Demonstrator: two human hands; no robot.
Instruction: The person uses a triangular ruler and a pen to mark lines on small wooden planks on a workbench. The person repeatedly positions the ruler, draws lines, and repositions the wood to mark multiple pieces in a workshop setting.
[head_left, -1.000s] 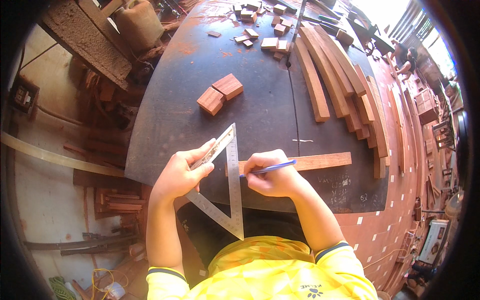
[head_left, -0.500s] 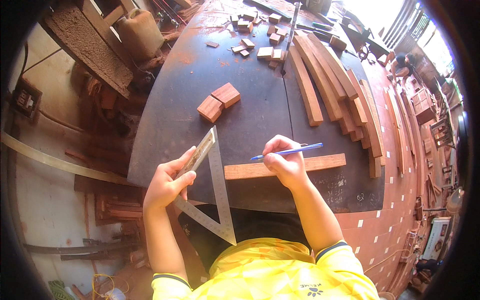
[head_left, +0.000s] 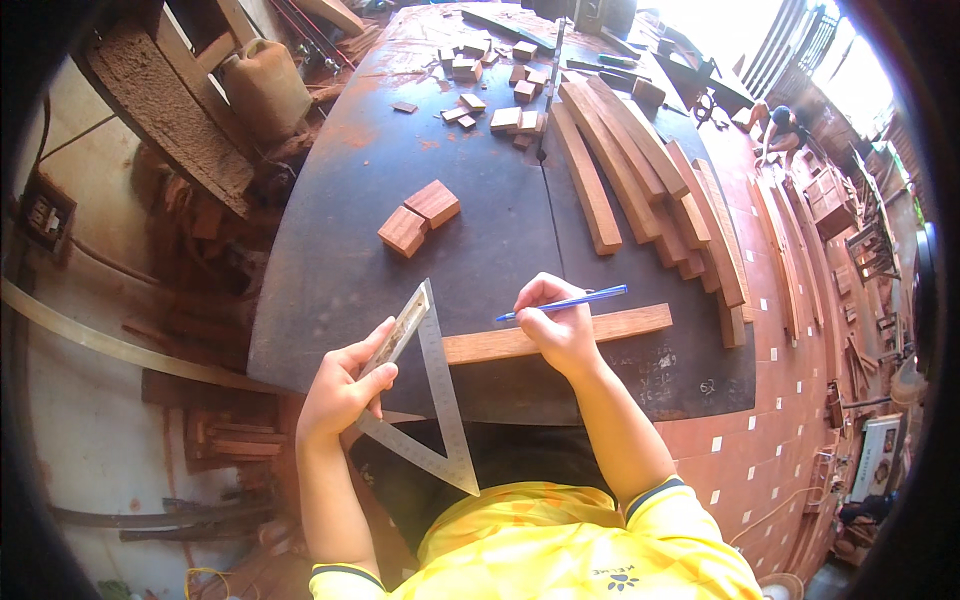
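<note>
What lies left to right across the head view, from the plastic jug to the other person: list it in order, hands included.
Plastic jug → left hand → metal set square → right hand → pile of long wooden strips → other person.

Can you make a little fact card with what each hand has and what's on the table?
Left hand: holds a metal triangle ruler
Right hand: holds a blue pen
Nearest wood: one flat strip
Beyond it: two reddish-brown blocks
Right side: a pile of long wood pieces
Table: dark, dusty
</note>
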